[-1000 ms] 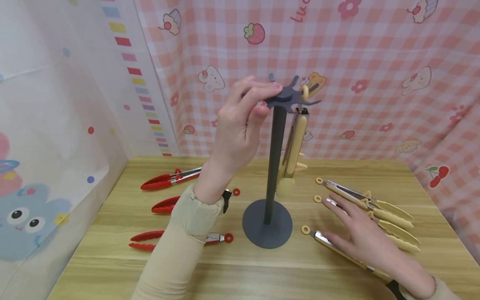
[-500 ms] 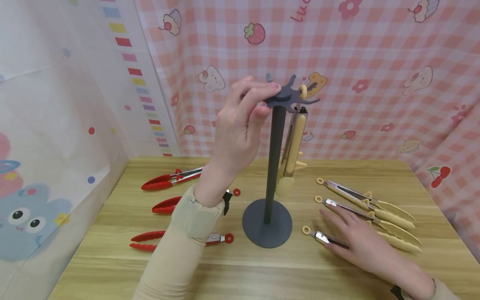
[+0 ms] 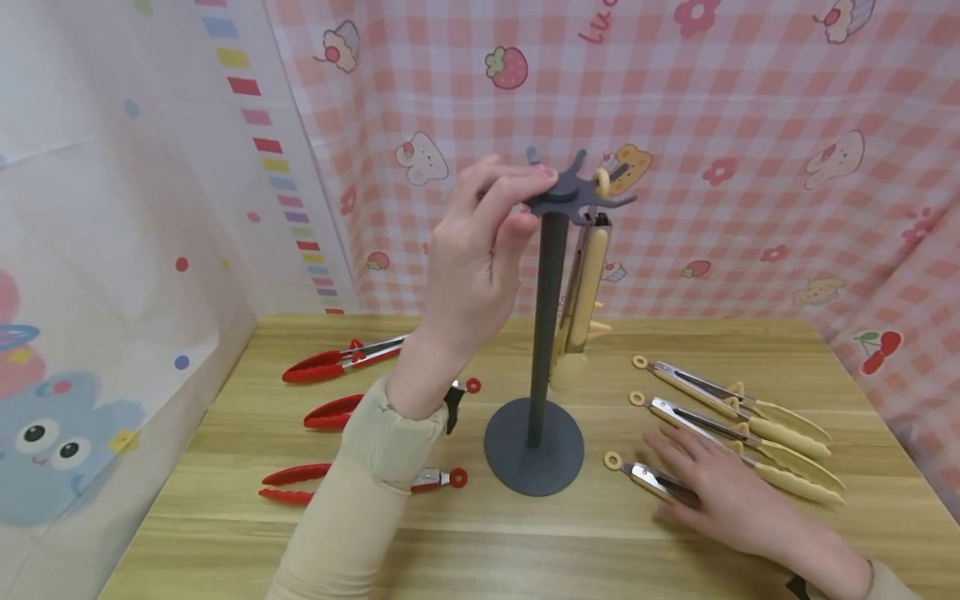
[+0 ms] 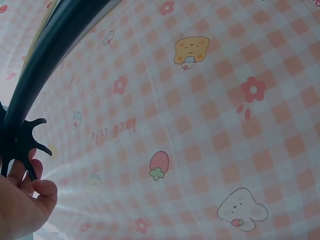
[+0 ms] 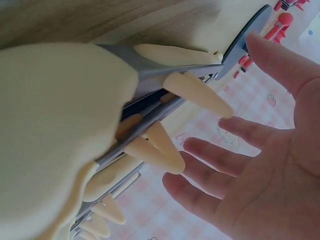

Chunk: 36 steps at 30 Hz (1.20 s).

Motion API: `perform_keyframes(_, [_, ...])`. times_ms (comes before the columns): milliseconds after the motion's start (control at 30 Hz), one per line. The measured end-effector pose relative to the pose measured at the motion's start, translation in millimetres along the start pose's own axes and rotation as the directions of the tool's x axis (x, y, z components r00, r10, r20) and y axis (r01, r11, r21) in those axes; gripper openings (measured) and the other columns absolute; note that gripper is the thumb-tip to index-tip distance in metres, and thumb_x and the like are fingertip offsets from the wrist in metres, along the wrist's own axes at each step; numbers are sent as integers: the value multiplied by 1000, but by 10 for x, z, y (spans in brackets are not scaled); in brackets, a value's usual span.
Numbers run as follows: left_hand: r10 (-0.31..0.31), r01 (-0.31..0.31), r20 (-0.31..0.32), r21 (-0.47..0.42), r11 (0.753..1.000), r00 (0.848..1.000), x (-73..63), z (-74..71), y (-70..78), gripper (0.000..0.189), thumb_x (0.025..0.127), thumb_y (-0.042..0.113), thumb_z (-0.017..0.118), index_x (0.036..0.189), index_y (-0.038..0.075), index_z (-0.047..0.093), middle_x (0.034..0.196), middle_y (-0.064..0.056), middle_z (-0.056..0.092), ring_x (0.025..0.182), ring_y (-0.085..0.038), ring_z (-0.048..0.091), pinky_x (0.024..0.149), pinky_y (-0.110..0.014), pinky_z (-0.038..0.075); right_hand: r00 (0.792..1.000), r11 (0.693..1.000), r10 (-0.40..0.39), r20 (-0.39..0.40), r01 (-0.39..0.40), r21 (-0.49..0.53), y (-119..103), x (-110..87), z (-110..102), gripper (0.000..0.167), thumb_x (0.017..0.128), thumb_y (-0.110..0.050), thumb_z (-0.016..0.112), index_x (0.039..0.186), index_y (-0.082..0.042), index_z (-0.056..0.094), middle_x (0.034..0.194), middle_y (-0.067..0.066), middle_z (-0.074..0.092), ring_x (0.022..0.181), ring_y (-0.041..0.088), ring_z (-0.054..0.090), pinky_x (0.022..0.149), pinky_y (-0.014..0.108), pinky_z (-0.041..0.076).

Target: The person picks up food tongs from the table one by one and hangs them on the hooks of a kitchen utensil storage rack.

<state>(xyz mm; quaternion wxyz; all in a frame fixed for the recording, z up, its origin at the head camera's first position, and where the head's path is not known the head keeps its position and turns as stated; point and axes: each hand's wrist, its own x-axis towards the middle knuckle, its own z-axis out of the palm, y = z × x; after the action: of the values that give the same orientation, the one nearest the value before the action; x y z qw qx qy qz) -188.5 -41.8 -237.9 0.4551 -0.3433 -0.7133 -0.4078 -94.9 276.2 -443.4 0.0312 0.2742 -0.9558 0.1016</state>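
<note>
My left hand [image 3: 476, 250] grips the hooked top of a dark utensil stand [image 3: 547, 333], thumb and fingers around one of its hooks [image 4: 31, 170]. From a hook on the stand's right side hangs a pair of cream-tipped tongs [image 3: 591, 287] by its ring. My right hand [image 3: 738, 496] hovers low over the nearest cream tongs [image 3: 648, 477] on the table, covering their lower part. Its fingers [image 5: 220, 160] are spread and loosely extended beside cream tongs [image 5: 55, 130] in the right wrist view. Two more cream tongs, a middle pair [image 3: 693, 427] and a far pair [image 3: 701, 383], lie beyond it.
On the wooden table's [image 3: 525, 550] left side lie three red tongs, a far pair [image 3: 318, 365], a middle pair [image 3: 330, 412] and a near pair [image 3: 292, 475], partly behind my left forearm [image 3: 352, 508]. A checked pink curtain [image 3: 465, 108] backs the table.
My right hand has drawn back slightly toward me, uncovering more of the middle cream tongs. The stand's top has shifted very slightly left; my left hand keeps its hold.
</note>
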Motion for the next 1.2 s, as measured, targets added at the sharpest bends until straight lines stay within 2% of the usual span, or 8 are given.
perform_keyframes(67, [-1,1,-1,2,1000,1000,2,0,4,76,106,63,26,119,5,73,123,-16,72,118,-28,63,76,-33,55,1000,1000,1,21,-1,9,11,-12,3,85,80,-45,90,150,-10,56,149,22,59,133,47,61,101,66,53])
perform_keyframes(367, [-25,25,13,20,999,1000,1,-4,22,78,105,65,24,120,6,72,124,-15,72,120,-28,62,79,-34,56,993,999,37,113,-37,5,38,-70,24,83,79,-43,91,148,-12,58,147,19,61,130,39,64,98,65,54])
perform_keyframes(700, [-26,26,14,34,999,1000,-6,-8,29,77,105,64,24,121,6,72,124,-16,71,121,-29,62,80,-36,57,987,999,50,152,-51,2,75,-131,37,84,75,-36,95,146,-12,59,138,9,65,119,30,68,90,52,60])
perform_keyframes(1000, [-40,39,4,47,998,999,-14,-7,43,77,105,64,25,121,6,73,124,-16,70,125,-28,62,80,-36,58,990,999,23,139,-19,-32,122,-191,54,75,76,-32,95,142,-15,62,126,-3,67,109,16,68,84,40,60])
perform_keyframes(1200, [-34,34,2,69,997,999,-13,-2,51,76,106,63,24,121,6,73,123,-16,71,126,-28,62,81,-35,58,986,998,53,159,-49,-32,141,-206,54,74,74,-29,95,140,-17,63,122,-5,66,102,12,67,78,37,58])
